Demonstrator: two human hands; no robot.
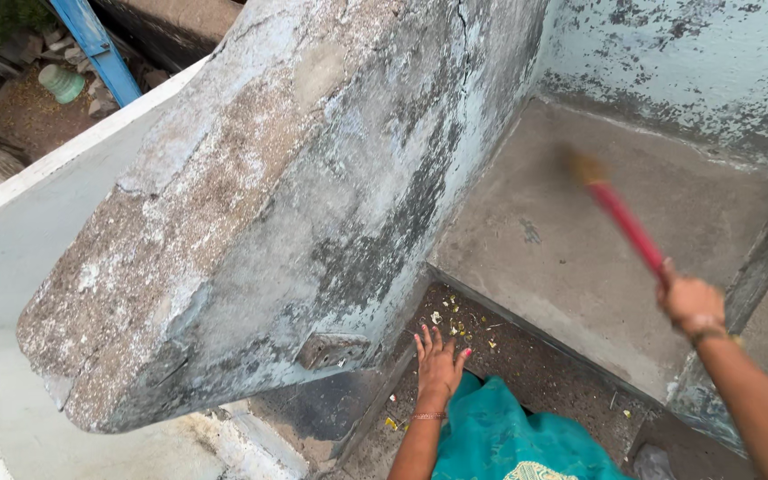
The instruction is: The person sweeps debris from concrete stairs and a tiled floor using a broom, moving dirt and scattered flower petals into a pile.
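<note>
My right hand grips the red handle of a broom, whose straw head is blurred over a grey concrete landing. My left hand hangs lower, fingers spread and holding nothing, over a dark step strewn with small yellow and white scraps. A bangle circles each wrist. Teal cloth covers my body below the left hand.
A thick weathered concrete parapet with flaking pale-blue paint fills the left and middle. A peeling blue wall backs the landing. Far below at top left lie a blue pole and rubble.
</note>
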